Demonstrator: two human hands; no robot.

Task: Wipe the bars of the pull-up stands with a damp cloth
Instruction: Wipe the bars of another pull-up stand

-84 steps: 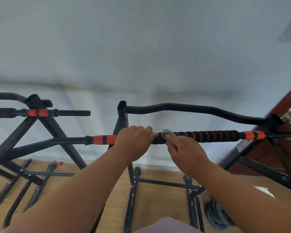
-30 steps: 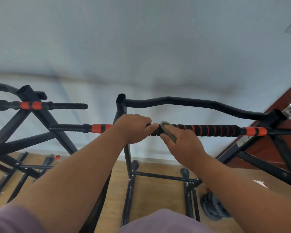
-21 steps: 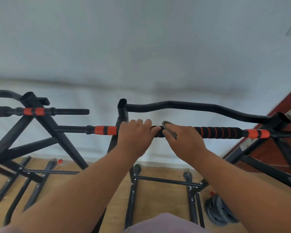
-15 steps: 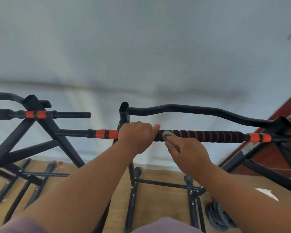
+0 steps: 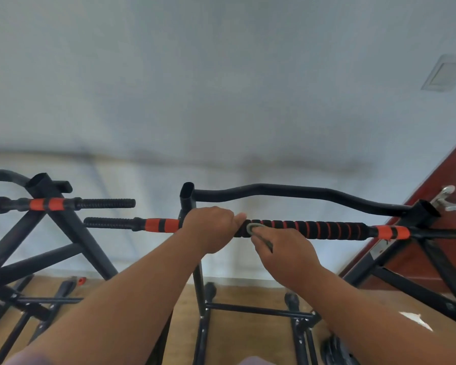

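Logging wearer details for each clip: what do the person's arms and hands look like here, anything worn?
Both forearms are bare up to the frame's lower edge. The left hand and right hand wear no gloves, and no rings, watch or bands show. A bit of mauve fabric sits at the bottom left corner, probably a sleeve.

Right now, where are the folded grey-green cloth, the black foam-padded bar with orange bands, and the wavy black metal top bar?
Folded grey-green cloth (image 5: 253, 228), head view, rolled edge against bar.
Black foam-padded bar with orange bands (image 5: 327, 229), head view, ribbed foam middle.
Wavy black metal top bar (image 5: 300, 190), head view, raised centre.
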